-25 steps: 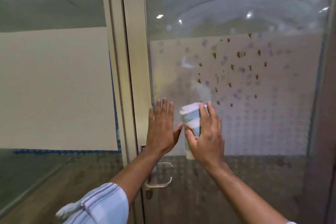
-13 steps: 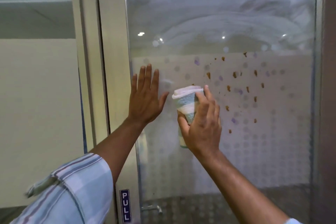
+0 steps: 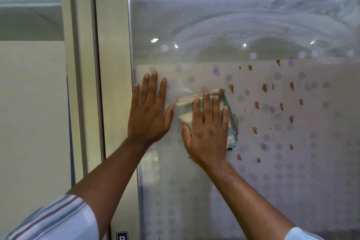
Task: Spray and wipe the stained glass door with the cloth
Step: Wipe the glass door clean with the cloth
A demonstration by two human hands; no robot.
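The door (image 3: 214,25) was glass, smeared above and frosted with dots below, set in a pale frame (image 3: 115,64). The left hand (image 3: 149,111) lay flat on the glass near the frame, fingers spread. Just beside it the right hand (image 3: 206,132), fingers straight, pressed one cloth (image 3: 187,111) to the glass. The cloth was folded, white with green stripes, its long axis roughly upright. About fifteen brown stains (image 3: 257,105) dotted the frosting to its right.

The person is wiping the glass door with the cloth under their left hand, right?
No, the cloth is under the right hand, pressed flat on the glass door. The left hand rests bare on the glass beside it. The head view shows this.
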